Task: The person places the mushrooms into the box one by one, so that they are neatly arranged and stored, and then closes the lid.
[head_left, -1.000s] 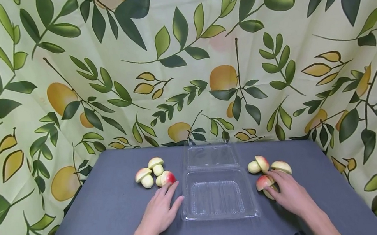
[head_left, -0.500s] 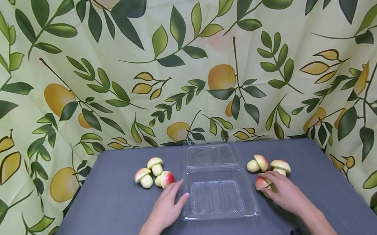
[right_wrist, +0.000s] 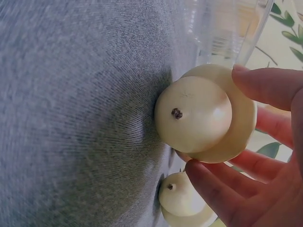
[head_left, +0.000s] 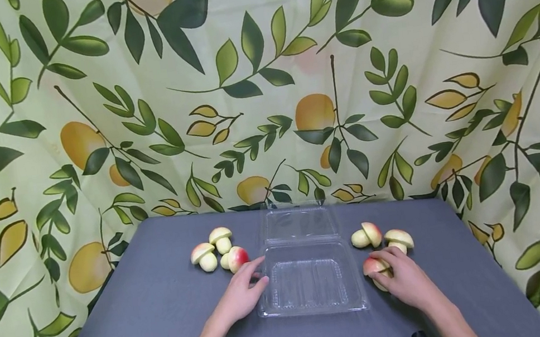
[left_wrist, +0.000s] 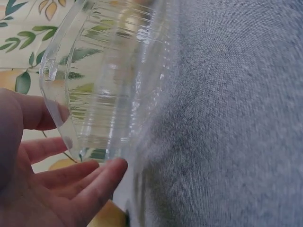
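Note:
A clear plastic clamshell box (head_left: 313, 305) lies unfolded in the middle of the table, its lid (head_left: 299, 224) at the back. At its left wall is my left hand (head_left: 241, 294), thumb and a finger on either side of the clear rim (left_wrist: 56, 106) in the left wrist view. My right hand (head_left: 403, 277) holds a toy mushroom (head_left: 374, 264) with a red-tinged cap, right of the box. In the right wrist view the thumb and fingers curl round the cap of that mushroom (right_wrist: 194, 113), its pale stem end facing the camera.
Three similar mushrooms (head_left: 207, 261) sit in a cluster left of the box. Two more mushrooms (head_left: 365, 235) (head_left: 399, 240) stand behind my right hand. A leaf-and-fruit printed cloth (head_left: 262, 107) hangs behind the grey table (head_left: 157, 317).
My left hand has moved right, from beside the nearest left mushroom to the box's rim. My right hand has stayed at the same mushroom, its fingers closing round it.

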Demonstrator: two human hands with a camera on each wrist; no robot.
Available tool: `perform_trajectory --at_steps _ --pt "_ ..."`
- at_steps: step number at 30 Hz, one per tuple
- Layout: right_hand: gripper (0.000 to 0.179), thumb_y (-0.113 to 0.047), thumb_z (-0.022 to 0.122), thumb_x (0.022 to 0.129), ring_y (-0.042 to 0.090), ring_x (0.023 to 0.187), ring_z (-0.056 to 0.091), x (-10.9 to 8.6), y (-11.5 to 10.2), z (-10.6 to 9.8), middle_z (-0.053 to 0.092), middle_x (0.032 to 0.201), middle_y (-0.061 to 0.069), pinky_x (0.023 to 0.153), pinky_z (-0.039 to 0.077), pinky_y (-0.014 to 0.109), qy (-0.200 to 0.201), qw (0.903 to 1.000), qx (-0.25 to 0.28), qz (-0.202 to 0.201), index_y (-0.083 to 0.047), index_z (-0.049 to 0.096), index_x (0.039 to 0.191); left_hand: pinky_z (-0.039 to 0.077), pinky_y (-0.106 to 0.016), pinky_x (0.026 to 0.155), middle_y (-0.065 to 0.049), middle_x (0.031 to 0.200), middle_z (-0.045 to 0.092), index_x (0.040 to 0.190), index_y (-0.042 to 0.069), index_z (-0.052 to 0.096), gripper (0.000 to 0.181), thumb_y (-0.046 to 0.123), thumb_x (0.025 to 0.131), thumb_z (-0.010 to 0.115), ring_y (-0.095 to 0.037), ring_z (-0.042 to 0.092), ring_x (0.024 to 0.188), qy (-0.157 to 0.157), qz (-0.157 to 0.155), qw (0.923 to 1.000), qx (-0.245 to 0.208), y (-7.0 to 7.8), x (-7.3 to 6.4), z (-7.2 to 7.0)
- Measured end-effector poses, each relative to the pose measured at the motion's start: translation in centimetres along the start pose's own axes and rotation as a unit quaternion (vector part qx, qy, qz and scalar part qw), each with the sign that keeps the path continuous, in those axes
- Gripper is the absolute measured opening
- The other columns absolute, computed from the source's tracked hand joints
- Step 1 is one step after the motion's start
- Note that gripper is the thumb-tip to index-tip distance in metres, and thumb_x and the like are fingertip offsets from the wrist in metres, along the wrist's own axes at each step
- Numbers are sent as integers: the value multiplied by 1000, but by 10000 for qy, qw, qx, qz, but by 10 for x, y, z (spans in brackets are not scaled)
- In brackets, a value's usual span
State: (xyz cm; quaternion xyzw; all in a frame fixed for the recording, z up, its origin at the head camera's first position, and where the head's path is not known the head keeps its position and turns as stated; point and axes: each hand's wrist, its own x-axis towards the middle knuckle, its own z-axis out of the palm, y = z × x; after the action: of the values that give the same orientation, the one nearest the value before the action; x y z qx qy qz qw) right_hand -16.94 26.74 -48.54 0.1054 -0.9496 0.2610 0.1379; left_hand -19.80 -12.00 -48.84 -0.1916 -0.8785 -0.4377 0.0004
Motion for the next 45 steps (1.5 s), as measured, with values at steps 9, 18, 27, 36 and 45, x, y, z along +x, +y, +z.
perform_trajectory --at_steps 9,18,27,36,45 --pt "36 -23 83 86 32 106 65 -1 -4 -4 68 111 10 90 51 54 57 9996 216 165 -4 71 115 51 -55 97 -17 137 59 142 4 56 45 14 99 62 -34 65 116 33 -111 9995 -310 0 8 3" --pt "37 -28 79 89 33 106 64 -4 -7 -9 68 113 11 88 50 53 67 9988 280 397 -5 69 117 57 -42 84 -20 137 59 140 -1 57 41 8 99 59 -30 68 106 34 -211 9986 -479 -1 10 6" --pt "37 -35 74 94 26 102 62 -4 -17 -20 68 112 5 85 49 48 216 9965 561 586 -8 66 119 59 -27 70 -28 134 55 141 -5 53 43 5 99 60 -33 68 101 -117 -271 9922 -1212 -4 12 3" --pt "41 -35 73 95 24 104 61 3 -31 -26 68 115 6 86 49 45 225 9941 800 700 -7 65 123 61 -29 70 -30 136 53 141 -7 52 43 1 99 58 -40 65 109 -157 -433 9868 -1554 -4 9 -1" --pt "38 -32 73 95 23 100 60 14 -49 -30 69 112 6 84 49 43 364 9934 979 471 -5 67 121 61 -29 70 -30 138 52 141 -7 51 44 0 99 58 -40 66 108 -199 -378 9873 -1531 -3 11 -1"
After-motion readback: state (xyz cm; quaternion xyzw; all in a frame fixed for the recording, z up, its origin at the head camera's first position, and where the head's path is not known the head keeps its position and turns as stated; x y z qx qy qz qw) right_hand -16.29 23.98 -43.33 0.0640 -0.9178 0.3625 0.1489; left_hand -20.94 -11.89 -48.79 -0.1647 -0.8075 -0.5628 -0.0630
